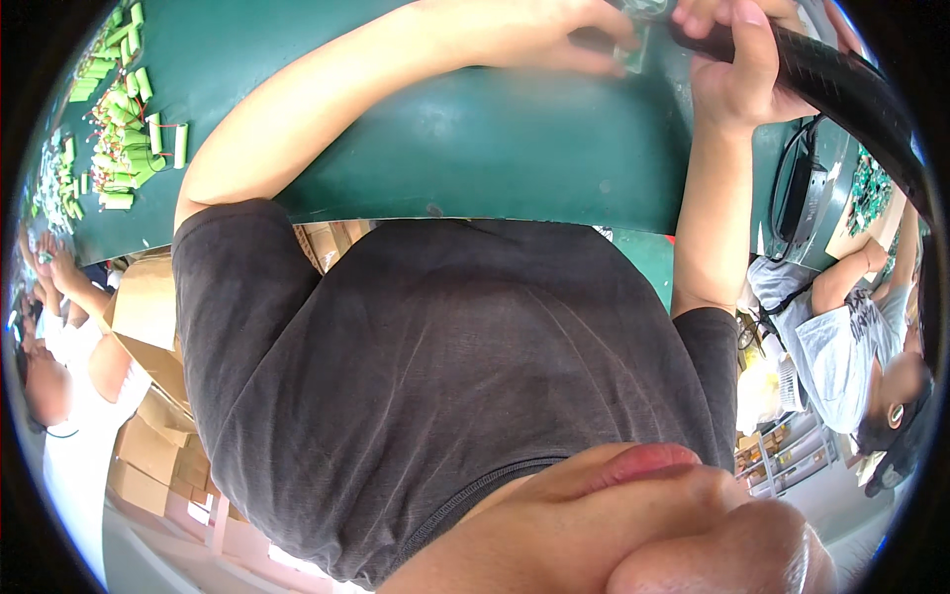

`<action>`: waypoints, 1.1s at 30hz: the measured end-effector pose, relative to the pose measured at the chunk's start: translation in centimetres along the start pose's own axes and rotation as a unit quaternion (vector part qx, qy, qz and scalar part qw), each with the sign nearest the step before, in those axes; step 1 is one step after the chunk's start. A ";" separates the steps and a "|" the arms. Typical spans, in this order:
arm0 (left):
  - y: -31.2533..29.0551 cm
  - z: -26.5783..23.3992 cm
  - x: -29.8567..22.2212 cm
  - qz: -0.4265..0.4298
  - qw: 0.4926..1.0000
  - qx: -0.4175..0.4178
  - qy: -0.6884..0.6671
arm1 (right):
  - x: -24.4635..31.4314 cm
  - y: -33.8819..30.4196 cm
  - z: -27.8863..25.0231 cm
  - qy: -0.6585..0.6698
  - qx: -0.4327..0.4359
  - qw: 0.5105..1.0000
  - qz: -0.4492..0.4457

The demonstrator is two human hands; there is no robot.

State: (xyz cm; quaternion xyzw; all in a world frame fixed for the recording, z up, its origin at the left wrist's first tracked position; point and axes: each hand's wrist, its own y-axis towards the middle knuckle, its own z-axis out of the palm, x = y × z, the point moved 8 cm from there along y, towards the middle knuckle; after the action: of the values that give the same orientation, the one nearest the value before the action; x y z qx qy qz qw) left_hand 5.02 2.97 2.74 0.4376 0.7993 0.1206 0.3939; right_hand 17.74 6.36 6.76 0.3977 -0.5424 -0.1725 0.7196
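At the top of the head view, my left hand (pixel 554 35) reaches across the green table with curled fingers. Its fingertips close on a small clear greenish piece (pixel 635 48), whose kind is too blurred to tell. Just to the right, my right hand (pixel 744 84) wraps around a thick black tube-shaped thing (pixel 816 71). My thumb lies across it, and the tube's end points toward the clear piece. From there the tube curves away to the right edge of the picture. Part of both hands is cut off by the top edge.
Green cylindrical cells with wires (pixel 124 148) lie in heaps on the left of the green table (pixel 475 148). A black adapter with a cable (pixel 804 193) rests at the right, near small green parts (pixel 871 193). Other people sit at both sides; cardboard boxes (pixel 148 436) stand left.
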 end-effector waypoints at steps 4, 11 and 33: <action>0.1 0.4 0.4 -0.024 0.999 0.017 -0.013 | -0.2 -0.2 -0.5 0.015 0.000 1.000 -0.016; 0.1 0.3 0.5 -0.026 0.999 0.016 -0.014 | 0.9 0.5 -0.2 -0.018 0.028 0.999 -0.029; 0.1 0.2 0.4 -0.024 1.000 0.013 -0.014 | -0.7 -0.7 0.1 0.028 -0.001 0.999 -0.019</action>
State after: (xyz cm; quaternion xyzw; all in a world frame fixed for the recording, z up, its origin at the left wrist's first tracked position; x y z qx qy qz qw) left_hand 5.04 3.31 2.45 0.4247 0.8056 0.0944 0.4022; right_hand 17.52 6.36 5.82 0.4123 -0.5139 -0.1755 0.7315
